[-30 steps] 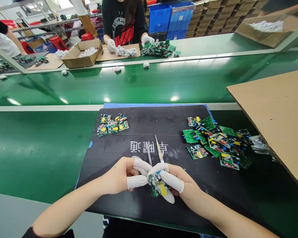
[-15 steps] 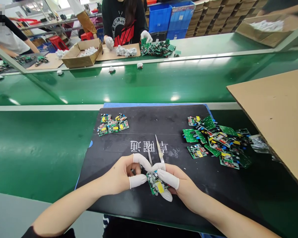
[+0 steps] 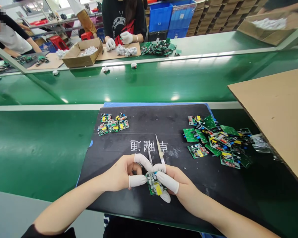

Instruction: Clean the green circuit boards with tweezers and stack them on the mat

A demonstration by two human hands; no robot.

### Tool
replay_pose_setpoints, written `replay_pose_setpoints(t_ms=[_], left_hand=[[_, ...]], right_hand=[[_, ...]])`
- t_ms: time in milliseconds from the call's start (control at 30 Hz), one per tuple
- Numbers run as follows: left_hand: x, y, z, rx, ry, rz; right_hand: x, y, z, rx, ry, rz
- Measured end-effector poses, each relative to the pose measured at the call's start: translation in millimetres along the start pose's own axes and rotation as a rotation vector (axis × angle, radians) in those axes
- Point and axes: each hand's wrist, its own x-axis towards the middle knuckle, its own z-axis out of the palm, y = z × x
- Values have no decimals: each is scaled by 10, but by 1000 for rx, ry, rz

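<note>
A small green circuit board (image 3: 154,185) with a yellow component is held between both hands over the black mat. My left hand (image 3: 124,173) wears white finger cots; its thumb and index fingertips close on the board's upper left edge. My right hand (image 3: 177,183), also with cots, grips the board from the right, thumb on top and a finger beneath. Two pointed metal prongs, like tweezers (image 3: 160,150), stick out beyond my right fingers, tips pointing away from me; their rear end is hidden, so I cannot tell how they are held.
Several boards (image 3: 113,125) lie grouped on the mat's left. A larger heap of boards (image 3: 221,138) lies right, by a plastic bag (image 3: 260,142) and a cardboard sheet (image 3: 275,109). Beyond runs a green conveyor (image 3: 149,84) carrying small white-wrapped pieces; a co-worker (image 3: 124,23) sits across.
My hands hold nearly the same pose, the board tilting and shifting slightly left. Wrapped pieces on the conveyor have moved left. The co-worker's hand has left the board pile and come toward the other hand.
</note>
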Motion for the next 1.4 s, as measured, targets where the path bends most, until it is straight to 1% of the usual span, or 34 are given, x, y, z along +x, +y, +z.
replay_pose_setpoints(t_ms=[133, 267, 500, 733, 867, 1000, 1067, 1133, 1200, 1267, 1333, 1400], left_hand=[[10, -1, 4, -12, 2, -13], [21, 18, 8, -31, -18, -26], [14, 17, 2, -17, -12, -33], [2, 49, 22, 20, -42, -59], [4, 45, 31, 31, -43, -48], [12, 37, 40, 20, -50, -58], [14, 27, 40, 9, -46, -58], [10, 12, 35, 15, -33, -54], [-3, 2, 31, 34, -11, -54], [-20, 2, 36, 70, 20, -26], [-36, 6, 54, 148, 76, 67], [-44, 3, 80, 270, 147, 214]], right_hand=[[4, 10, -2, -32, -13, -6], [-7, 4, 8, -42, 3, -7], [-17, 16, 25, -88, 11, 9], [-45, 69, -12, -263, -38, -24], [-53, 31, -16, -358, -36, -52], [-67, 27, -17, -423, -33, -46], [-61, 46, -16, -360, -22, -25], [-39, 57, -16, -220, -6, 14], [-7, 42, -16, -59, 21, 87], [19, 0, -14, 66, 81, 165], [31, -50, -9, 140, 156, 217], [34, -85, 0, 173, 212, 233]])
